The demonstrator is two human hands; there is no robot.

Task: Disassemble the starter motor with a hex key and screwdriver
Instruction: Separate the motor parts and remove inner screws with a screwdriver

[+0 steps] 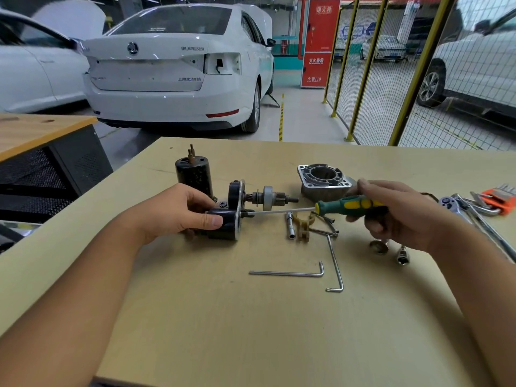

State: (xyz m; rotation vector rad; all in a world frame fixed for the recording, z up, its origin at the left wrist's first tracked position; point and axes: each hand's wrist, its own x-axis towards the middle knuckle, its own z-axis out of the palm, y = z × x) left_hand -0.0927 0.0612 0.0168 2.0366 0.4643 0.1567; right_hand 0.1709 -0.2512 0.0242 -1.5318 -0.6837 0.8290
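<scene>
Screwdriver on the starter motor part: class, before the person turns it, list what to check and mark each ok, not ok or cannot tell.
1. Left hand grips the black motor part steady on the table: ok.
2. Right hand holds the screwdriver by its handle: ok.
3. Shaft lies level and points at the part's metal plate: ok.
4. Tip seated in a screw head: cannot tell, too small.
5. Two hex keys lie apart from both hands, nearer the person: ok.
6. Loose bolts under the shaft clear of the turning hand: cannot tell.
</scene>
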